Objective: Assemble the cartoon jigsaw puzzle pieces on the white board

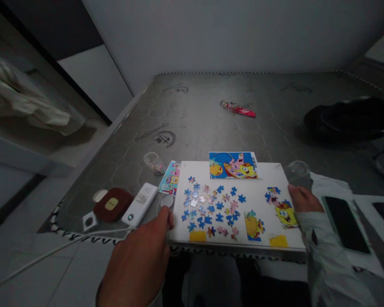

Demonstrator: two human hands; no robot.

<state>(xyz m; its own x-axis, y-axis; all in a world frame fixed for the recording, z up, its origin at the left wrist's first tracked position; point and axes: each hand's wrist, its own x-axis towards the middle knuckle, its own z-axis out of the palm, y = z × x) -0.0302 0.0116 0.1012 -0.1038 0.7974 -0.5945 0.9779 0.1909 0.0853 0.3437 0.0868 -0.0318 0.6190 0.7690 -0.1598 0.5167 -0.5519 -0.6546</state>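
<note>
A white board point(256, 192) lies at the front edge of the mat, bearing several loose jigsaw pieces point(219, 205). My left hand point(147, 251) is closed at the board's left edge, fingers curled and partly hidden. At the right edge, my right hand point(303, 199) is closed around the board's side, its fingertips out of sight. Near it are joined pieces with a yellow cartoon face point(286, 214) and a smaller joined blue-and-pink part point(272, 195). Another joined section point(254, 226) sits lower down. A picture card point(233, 165) rests across the board's far edge.
Left of the board are a second card point(170, 178), a clear cup point(154, 163), a white power bank point(140, 204) with a cable, and a brown case point(113, 204). At right are another clear cup point(298, 174) and a phone point(345, 224). A red strip point(243, 111) lies farther back.
</note>
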